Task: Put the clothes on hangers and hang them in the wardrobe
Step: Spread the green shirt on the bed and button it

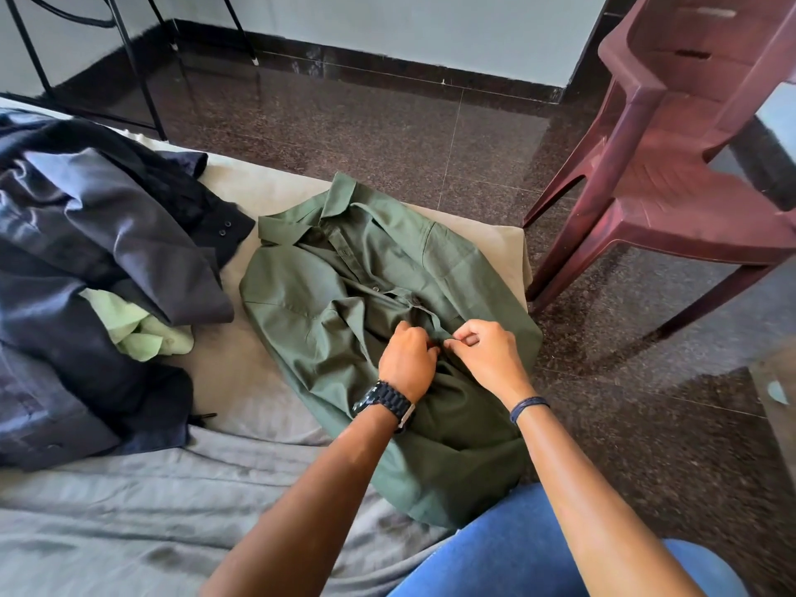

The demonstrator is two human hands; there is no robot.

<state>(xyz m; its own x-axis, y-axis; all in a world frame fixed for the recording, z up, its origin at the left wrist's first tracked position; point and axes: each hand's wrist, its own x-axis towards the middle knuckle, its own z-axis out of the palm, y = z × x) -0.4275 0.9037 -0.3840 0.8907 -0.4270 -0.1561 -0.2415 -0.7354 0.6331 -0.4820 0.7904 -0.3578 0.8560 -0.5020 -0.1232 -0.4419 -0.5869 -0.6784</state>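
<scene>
A dark green shirt lies on the bed, front side up, near the bed's corner beside the floor. The shirt has a pointed collar at its far end, a row of small buttons down the middle, and a chest pocket on the side towards the chair. The cloth is matte, plain in colour and much wrinkled, most of all around the middle, and its lower part hangs towards the person's knee in blue jeans. The left hand and the right hand meet at the button strip in the middle of the shirt; the fingers of both hands are curled and pinch the edge of the cloth there, close to each other and almost touching. The left wrist carries a black watch, and the right wrist carries a dark thin bracelet. To the left on the bed lies a pile of dark navy clothes, well apart from the hands, with a light green garment showing under it. The bed is covered with a grey sheet, and under the shirt the cover looks beige. A dark red plastic chair stands on the speckled dark floor just beside the bed's corner.
</scene>
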